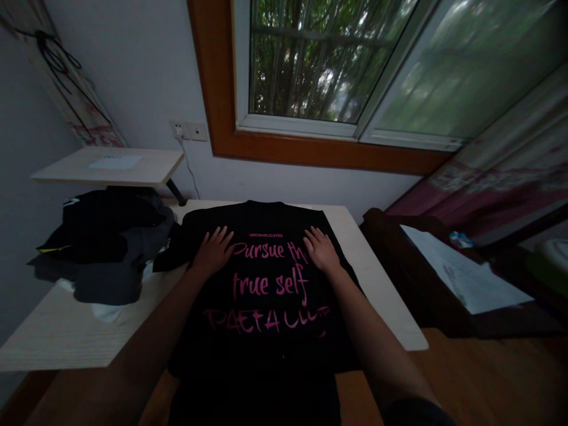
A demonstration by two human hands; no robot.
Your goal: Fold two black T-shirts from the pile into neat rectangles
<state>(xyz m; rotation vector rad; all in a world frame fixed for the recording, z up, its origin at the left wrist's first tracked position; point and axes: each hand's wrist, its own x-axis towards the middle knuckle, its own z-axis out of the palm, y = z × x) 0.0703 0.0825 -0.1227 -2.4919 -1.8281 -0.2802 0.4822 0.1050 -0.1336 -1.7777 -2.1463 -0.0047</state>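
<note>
Clothes pile: a heap of dark clothes (pixel 106 248), black and grey with a little white underneath, lies on the left end of the table, under a raised pale board (pixel 110 165).
Table: a pale wooden table (pixel 66 331) stands against the wall below the window; its bare top shows on both sides of the shirt.
Left hand: the left hand (pixel 213 251) lies palm down on the upper left of the shirt's chest. Its fingers are stretched out and slightly apart, and it grips nothing.
T-shirt: 1 black T-shirt (pixel 266 331) lies spread flat in the middle of the table, collar toward the wall and pink lettering facing up. Its lower end hangs over the near edge, and its left sleeve reaches toward the clothes pile.
Right hand: the right hand (pixel 320 249) lies flat on the upper right of the chest, level with the left hand. It is open in the same way and holds nothing.
Handling: the shirt looks like thin, soft, light cloth that would be limp and bunch or slide under a push. It is not fragile.
Where to hold: the shoulder seams, side edges or hem look best for a 2-handed pinch, as the middle would only sag.
Right side: a dark wooden cabinet (pixel 399 254) stands just beside the table, with a white sheet of paper (pixel 461 272) on it.
</note>
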